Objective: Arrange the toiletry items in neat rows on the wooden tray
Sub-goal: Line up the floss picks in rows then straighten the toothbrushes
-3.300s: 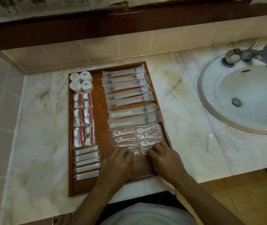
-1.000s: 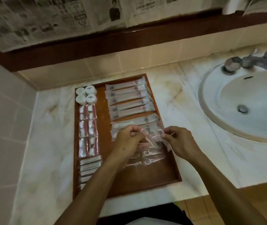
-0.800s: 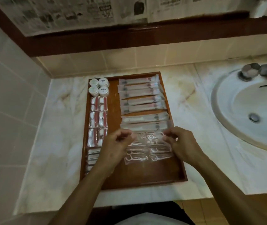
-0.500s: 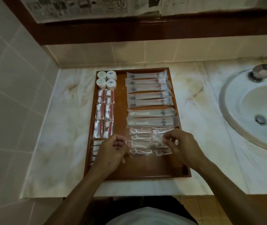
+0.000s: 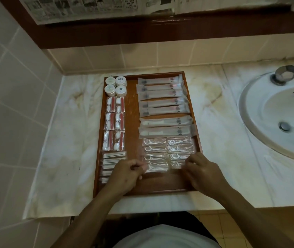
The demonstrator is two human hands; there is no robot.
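Marble worktop point(image 5: 62, 140) carries the wooden tray point(image 5: 132, 122), nearly full. At its nine o'clock side run small round tubs point(image 5: 115, 86), red-striped packets point(image 5: 115, 123) and cotton-bud sachets point(image 5: 113, 156). My left hand point(image 5: 127, 173) pinches the left end of the nearest floss-pick sachet point(image 5: 156, 168), fingers curled on it. That sachet lies at the tray's six o'clock, long axis running nine to three, closing the floss-pick block point(image 5: 167, 151) below the long wrapped packets point(image 5: 162, 104). My right hand point(image 5: 202, 170), fingers curled, pinches at the sachet row's right end. Both hands are equally near; I judge that a level set-down squares the row. At three o'clock sits the sink point(image 5: 277, 113).
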